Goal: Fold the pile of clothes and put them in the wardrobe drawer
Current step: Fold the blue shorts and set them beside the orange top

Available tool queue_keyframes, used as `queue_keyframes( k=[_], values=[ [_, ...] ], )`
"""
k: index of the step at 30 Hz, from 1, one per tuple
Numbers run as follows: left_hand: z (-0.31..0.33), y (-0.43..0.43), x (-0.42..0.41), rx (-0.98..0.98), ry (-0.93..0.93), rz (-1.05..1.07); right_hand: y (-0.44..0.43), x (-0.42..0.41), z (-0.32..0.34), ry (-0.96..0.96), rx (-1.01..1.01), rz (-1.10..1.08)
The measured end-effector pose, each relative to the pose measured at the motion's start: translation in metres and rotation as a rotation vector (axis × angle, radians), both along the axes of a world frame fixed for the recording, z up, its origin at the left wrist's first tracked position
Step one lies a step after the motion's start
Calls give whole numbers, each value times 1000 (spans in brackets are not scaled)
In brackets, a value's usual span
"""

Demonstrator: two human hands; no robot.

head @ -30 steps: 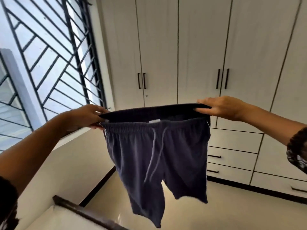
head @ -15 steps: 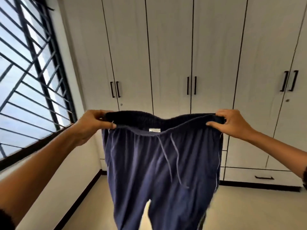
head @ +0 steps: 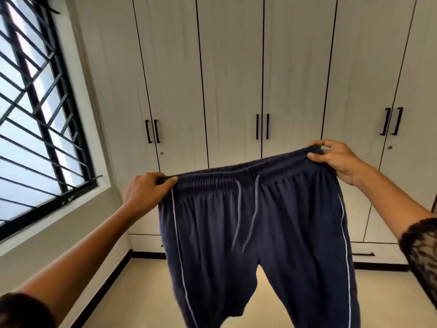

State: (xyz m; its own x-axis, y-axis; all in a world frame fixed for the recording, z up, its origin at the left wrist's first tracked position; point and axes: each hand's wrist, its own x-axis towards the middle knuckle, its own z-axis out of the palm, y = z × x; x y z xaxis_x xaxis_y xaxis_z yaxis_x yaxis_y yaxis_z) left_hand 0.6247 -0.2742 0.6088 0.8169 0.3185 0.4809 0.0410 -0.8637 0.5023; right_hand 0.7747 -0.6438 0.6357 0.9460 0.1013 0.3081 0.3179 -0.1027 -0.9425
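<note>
While both arms reach out toward the middle of the frame, the hands hold a pair of navy shorts point(head: 260, 233) up in the air by its elastic waistband point(head: 279, 171). At center left the left hand point(head: 147, 192) grips one end of that band, thumb laid across the front and fingers curled behind the cloth. Higher up, at center right, the right hand point(head: 338, 159) pinches the other end between thumb and bent fingers, so the band slopes upward toward the right. It is pulled nearly taut between them.

From the gathered middle of the band a pale drawstring point(head: 238, 209) hangs in two loose strands down the front. A thin white piping line point(head: 345, 233) runs down each outer side seam. Both legs hang free, touching nothing, and the right one runs out past the lower edge of the frame. A dark patterned sleeve point(head: 423, 252) shows at the right edge.

Behind the shorts, filling the upper and middle frame, stands a white wardrobe point(head: 231, 67) with tall closed doors and paired black bar handles point(head: 262, 126). Low down, on either side of the hanging cloth, parts of its closed drawers point(head: 144, 242) show, well apart from the garment. A window point(head: 35, 114) with black bars takes the upper left, and a pale floor point(head: 146, 299) lies along the bottom.
</note>
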Motion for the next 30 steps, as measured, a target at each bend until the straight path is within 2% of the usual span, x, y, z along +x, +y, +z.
queue_keyframes(
  k=[2,4,6,8,12,15,17,20,21,22,23,25,27,28,30],
  values=[
    [-1,-12,11,-354,84,17,15,10,-10,59,-73,-166],
    [-3,-27,21,-728,111,-30,33,12,-16,91,-88,-243],
    [-2,-45,23,-953,113,-62,48,10,-18,91,-105,-285],
    [1,-60,22,-1098,115,-101,62,2,-18,64,-101,-308],
    [11,-88,14,-1099,126,-229,102,-42,-18,-132,-107,-245],
    [18,-120,1,-1142,100,-427,138,-92,-27,-287,-139,-51],
    [17,-128,-3,-1186,169,-607,151,-119,-38,-281,-93,143],
    [20,-115,-9,-1199,315,-840,142,-126,-48,-317,-45,195],
    [22,-112,-12,-1166,350,-870,135,-125,-49,-335,-49,191],
    [23,-111,-15,-1044,369,-836,130,-123,-48,-341,-31,184],
    [24,-112,-15,-826,360,-749,125,-122,-46,-327,14,184],
    [23,-112,-5,-191,205,-489,121,-120,-42,-293,109,194],
    [24,-109,4,278,-7,-436,118,-120,-37,-290,133,248],
    [26,-109,6,411,-89,-472,117,-121,-35,-295,135,287],
    [29,-110,10,449,-176,-545,113,-123,-32,-294,175,328]
  ],
)
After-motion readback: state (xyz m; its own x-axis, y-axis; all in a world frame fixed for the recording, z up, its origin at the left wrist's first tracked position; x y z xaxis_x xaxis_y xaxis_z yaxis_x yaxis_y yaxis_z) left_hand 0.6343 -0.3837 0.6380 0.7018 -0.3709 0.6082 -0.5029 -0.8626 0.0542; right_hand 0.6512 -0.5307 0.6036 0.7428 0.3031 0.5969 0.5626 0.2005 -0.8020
